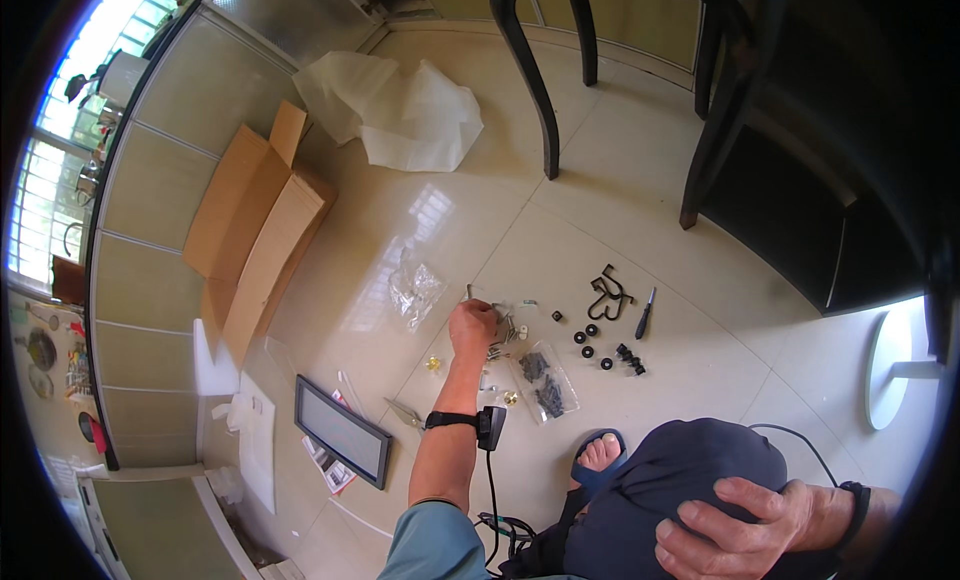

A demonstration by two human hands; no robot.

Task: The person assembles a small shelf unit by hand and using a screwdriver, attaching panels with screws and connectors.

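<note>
My left hand reaches down to the floor, its fingers curled together over a pile of small metal screws and fittings. A thin metal piece shows just past the knuckles; whether the fingers grip it is hidden. Beside the pile lies a clear plastic bag with dark small parts. Brass-coloured pieces sit near the wrist. My right hand rests on my raised knee, fingers apart and holding nothing.
Right of the pile are black knobs, black hooks and a screwdriver. Scissors and a dark-framed panel lie left of my forearm. Farther off are an open cardboard box, plastic sheeting and a black-legged chair.
</note>
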